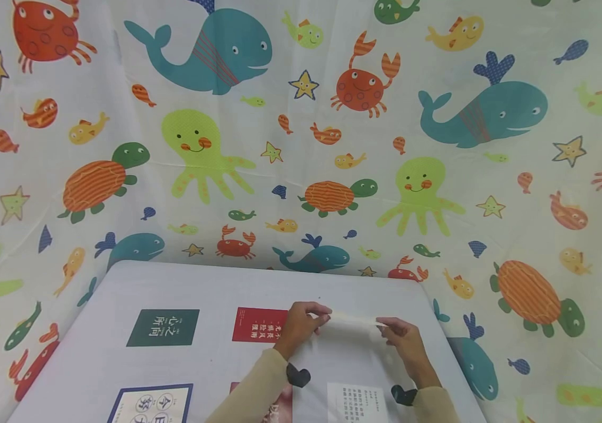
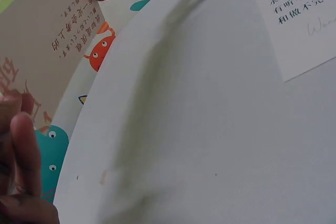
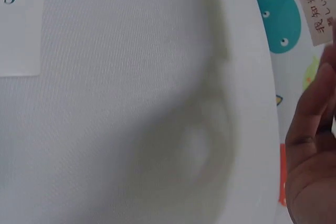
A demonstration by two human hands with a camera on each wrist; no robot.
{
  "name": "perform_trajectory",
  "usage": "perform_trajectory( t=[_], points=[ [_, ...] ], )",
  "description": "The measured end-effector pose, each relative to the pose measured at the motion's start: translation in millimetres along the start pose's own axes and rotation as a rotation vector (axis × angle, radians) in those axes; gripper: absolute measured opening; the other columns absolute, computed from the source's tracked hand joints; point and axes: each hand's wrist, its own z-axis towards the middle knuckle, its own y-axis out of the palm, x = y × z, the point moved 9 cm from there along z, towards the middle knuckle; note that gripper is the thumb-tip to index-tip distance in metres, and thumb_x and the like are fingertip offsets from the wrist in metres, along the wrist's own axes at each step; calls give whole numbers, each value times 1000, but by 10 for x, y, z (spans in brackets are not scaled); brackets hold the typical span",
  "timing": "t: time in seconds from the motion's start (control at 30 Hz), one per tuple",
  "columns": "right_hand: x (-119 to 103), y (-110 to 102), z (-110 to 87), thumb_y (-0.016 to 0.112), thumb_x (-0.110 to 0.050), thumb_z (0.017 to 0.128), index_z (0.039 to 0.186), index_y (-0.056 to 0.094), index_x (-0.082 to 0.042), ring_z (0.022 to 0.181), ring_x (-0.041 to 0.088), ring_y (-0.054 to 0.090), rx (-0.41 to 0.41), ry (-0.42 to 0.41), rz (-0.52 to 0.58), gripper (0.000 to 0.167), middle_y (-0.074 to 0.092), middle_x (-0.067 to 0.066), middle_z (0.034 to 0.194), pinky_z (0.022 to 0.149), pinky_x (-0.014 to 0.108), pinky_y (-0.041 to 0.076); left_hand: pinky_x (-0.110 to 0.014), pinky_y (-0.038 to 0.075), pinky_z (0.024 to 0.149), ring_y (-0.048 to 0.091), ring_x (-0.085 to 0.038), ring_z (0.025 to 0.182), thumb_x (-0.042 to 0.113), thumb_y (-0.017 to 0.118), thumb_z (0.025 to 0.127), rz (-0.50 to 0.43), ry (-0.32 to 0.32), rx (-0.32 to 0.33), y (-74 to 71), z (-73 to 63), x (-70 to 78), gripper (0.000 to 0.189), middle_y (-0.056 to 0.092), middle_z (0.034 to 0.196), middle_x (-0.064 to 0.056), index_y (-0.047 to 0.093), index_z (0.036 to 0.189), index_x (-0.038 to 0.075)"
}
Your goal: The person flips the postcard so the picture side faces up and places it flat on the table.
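A cream card (image 1: 354,320) printed with brown lettering (image 2: 68,27) is held up above the far right part of the white table (image 1: 211,370), seen nearly edge-on from the head. My left hand (image 1: 301,326) pinches its left end between thumb and fingers. At the opposite end, my right hand (image 1: 405,343) grips the card the same way. In the right wrist view just a corner of the card (image 3: 317,11) shows beyond the right hand (image 3: 315,145). Shadows of the hands and card fall on the tabletop below.
A green card (image 1: 166,328) and a red card (image 1: 260,325) lie along the back left. Nearer are a blue-bordered card (image 1: 153,405), a reddish card (image 1: 280,408) partly under my left sleeve, and a white text card (image 1: 356,402). A sea-animal curtain (image 1: 280,158) hangs behind the table.
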Motion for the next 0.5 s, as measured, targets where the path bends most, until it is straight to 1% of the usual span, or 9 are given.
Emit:
perform_trajectory(
  t=[0.1,0.23,0.37,0.5],
  points=[
    [-30,-9,-11,75,-25,100,119,77,-9,110,18,68,34,1,-5,25,77,9,126,86,24,55,-25,56,68,65,-15,76,29,81,96,47,17,47,-6,11,49,11,76,106,5,82,106,26],
    [-54,2,-28,75,-22,100,119,76,-7,108,18,72,46,-3,48,25,77,8,122,87,22,57,-23,57,67,63,-12,75,30,82,95,79,22,105,1,18,70,10,75,104,5,82,104,25],
    [-64,12,-39,75,-19,100,123,73,-6,100,17,75,42,-18,103,27,78,7,114,85,24,59,-23,59,66,64,-11,71,27,82,95,60,53,145,6,18,90,12,76,100,4,80,106,24],
    [-58,5,-35,77,-20,97,126,70,-10,97,16,76,48,-19,127,31,78,5,109,84,26,60,-23,60,66,64,-13,70,25,83,94,31,80,169,-1,17,115,14,77,98,3,77,107,21]
  ],
)
